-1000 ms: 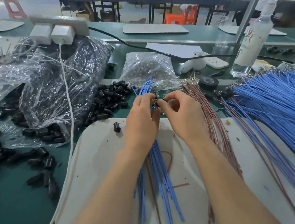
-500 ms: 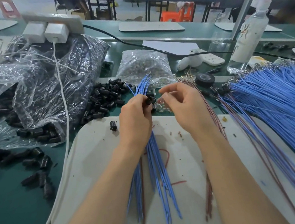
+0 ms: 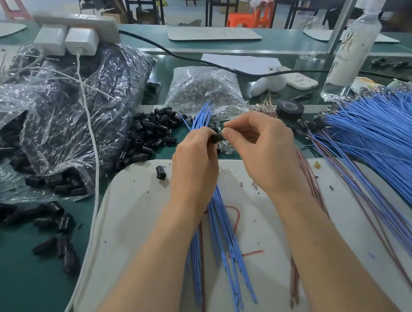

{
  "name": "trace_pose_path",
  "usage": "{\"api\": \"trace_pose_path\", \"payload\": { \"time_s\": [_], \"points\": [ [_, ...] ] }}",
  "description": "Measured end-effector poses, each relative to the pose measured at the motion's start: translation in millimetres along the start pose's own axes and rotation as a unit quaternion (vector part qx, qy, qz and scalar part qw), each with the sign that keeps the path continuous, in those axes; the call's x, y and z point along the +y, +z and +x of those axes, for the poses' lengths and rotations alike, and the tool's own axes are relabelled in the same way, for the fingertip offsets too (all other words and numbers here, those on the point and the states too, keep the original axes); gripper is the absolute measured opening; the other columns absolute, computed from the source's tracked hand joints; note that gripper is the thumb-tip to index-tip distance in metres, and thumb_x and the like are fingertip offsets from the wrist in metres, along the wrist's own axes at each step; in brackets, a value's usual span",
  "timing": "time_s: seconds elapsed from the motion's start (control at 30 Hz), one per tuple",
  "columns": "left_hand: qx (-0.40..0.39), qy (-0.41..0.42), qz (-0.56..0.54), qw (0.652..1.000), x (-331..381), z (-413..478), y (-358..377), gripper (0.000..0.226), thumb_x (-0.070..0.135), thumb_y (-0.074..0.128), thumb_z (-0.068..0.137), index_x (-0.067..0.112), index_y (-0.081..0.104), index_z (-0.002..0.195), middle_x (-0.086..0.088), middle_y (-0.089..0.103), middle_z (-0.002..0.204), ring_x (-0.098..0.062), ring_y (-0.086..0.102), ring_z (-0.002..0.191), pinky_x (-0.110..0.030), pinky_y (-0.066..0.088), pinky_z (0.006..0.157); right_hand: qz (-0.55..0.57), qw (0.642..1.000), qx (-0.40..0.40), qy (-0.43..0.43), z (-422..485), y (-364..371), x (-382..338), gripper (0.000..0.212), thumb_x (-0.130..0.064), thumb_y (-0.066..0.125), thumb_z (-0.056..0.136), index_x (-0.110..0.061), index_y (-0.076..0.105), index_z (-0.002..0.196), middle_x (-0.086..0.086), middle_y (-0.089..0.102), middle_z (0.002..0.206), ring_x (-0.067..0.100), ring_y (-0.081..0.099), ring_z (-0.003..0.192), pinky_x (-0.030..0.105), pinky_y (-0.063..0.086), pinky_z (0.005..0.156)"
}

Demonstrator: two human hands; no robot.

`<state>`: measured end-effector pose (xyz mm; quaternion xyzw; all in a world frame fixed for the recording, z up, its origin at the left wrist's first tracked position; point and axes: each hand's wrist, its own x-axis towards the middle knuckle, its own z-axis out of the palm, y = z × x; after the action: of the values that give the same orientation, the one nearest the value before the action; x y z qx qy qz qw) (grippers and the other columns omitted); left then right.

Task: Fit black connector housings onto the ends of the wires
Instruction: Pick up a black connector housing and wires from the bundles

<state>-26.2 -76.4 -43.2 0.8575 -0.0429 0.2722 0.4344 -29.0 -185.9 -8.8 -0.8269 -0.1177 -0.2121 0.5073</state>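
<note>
head | left hand [image 3: 195, 159] fingers curled round blue wires [image 3: 218, 231] over white mat [image 3: 134, 215], ends close for fitting | right hand [image 3: 263, 149] fingers pinch black housing [image 3: 217, 138], probably seating it

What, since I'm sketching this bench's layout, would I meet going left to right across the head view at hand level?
Clear bag of black housings → open pile of housings → left hand → held housing → right hand → big blue wire pile.

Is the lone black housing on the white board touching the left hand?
No, the lone housing lies on the board, clear of the left hand.
</note>
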Motion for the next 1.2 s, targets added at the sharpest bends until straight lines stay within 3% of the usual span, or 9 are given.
{"api": "trace_pose_path", "payload": {
  "time_s": [0.17, 0.37, 0.5, 0.6, 0.67, 1.03, 1.2],
  "points": [
    [0.003, 0.002, 0.030, 1.000, 0.4, -0.7, 0.1, 0.015, 0.006, 0.050, 0.092, 0.004, 0.064, 0.097, -0.010, 0.063, 0.094, -0.029, 0.057, 0.084, -0.044, 0.045, 0.076, -0.048, 0.998, 0.030, -0.023, -2.0, 3.6, 0.8, 0.003, -0.010, 0.071, 0.083, -0.013, 0.071, 0.081, -0.024, 0.056, 0.066, -0.013, 0.056, 0.063, 0.002, 0.042, 0.066],
    [-0.014, 0.024, 0.039, 0.999, -1.4, -3.1, 0.9, 0.015, 0.010, 0.056, 0.090, 0.008, 0.066, 0.101, -0.007, 0.062, 0.091, -0.027, 0.057, 0.080, -0.043, 0.047, 0.073, -0.055, 0.997, 0.040, 0.027, 1.9, 1.2, 10.2, 0.006, -0.017, 0.071, 0.084, -0.019, 0.070, 0.078, -0.021, 0.059, 0.064, -0.008, 0.058, 0.062, 0.004, 0.042, 0.065],
    [-0.053, 0.037, -0.004, 0.998, -2.5, -2.8, -0.2, 0.017, 0.014, 0.064, 0.087, 0.010, 0.067, 0.104, -0.004, 0.063, 0.089, -0.022, 0.058, 0.080, -0.040, 0.049, 0.077, -0.045, 0.995, 0.028, 0.088, 5.7, -5.8, 19.4, 0.006, -0.020, 0.072, 0.083, -0.021, 0.069, 0.077, -0.011, 0.066, 0.068, 0.007, 0.064, 0.068, 0.022, 0.051, 0.073],
    [-0.057, 0.057, 0.007, 0.997, -3.3, -2.0, -0.1, 0.016, 0.013, 0.064, 0.088, 0.007, 0.069, 0.101, -0.005, 0.065, 0.089, -0.025, 0.058, 0.078, -0.042, 0.049, 0.076, -0.022, 0.993, 0.009, 0.118, 7.5, -8.2, 23.0, 0.008, -0.019, 0.072, 0.083, -0.021, 0.069, 0.075, 0.001, 0.071, 0.074, 0.019, 0.068, 0.075, 0.040, 0.055, 0.081],
    [-0.057, 0.070, 0.020, 0.996, -3.4, -2.0, 0.3, 0.015, 0.012, 0.064, 0.087, 0.006, 0.068, 0.100, -0.005, 0.065, 0.090, -0.025, 0.058, 0.078, -0.042, 0.048, 0.076, -0.013, 0.992, 0.005, 0.125, 7.8, -8.3, 24.8, 0.013, -0.019, 0.072, 0.083, -0.024, 0.068, 0.072, 0.003, 0.072, 0.075, 0.022, 0.069, 0.076, 0.045, 0.055, 0.082],
    [-0.070, 0.090, 0.042, 0.993, -4.7, -2.9, -0.6, 0.012, 0.010, 0.063, 0.087, 0.004, 0.067, 0.096, -0.005, 0.061, 0.087, -0.023, 0.054, 0.075, -0.040, 0.046, 0.071, -0.001, 0.988, -0.052, 0.148, 7.5, -11.5, 29.4, 0.016, -0.015, 0.072, 0.082, -0.024, 0.067, 0.069, 0.001, 0.071, 0.073, 0.017, 0.067, 0.073, 0.043, 0.055, 0.084],
    [-0.093, 0.103, 0.056, 0.989, -2.4, -3.5, 0.3, 0.011, 0.010, 0.062, 0.087, 0.002, 0.067, 0.093, -0.008, 0.062, 0.088, -0.026, 0.057, 0.078, -0.041, 0.046, 0.072, 0.019, 0.984, -0.080, 0.155, 9.1, -17.2, 31.6, 0.024, -0.009, 0.071, 0.083, -0.024, 0.065, 0.066, -0.004, 0.067, 0.062, 0.007, 0.059, 0.059, 0.028, 0.053, 0.069]
  ]
}}
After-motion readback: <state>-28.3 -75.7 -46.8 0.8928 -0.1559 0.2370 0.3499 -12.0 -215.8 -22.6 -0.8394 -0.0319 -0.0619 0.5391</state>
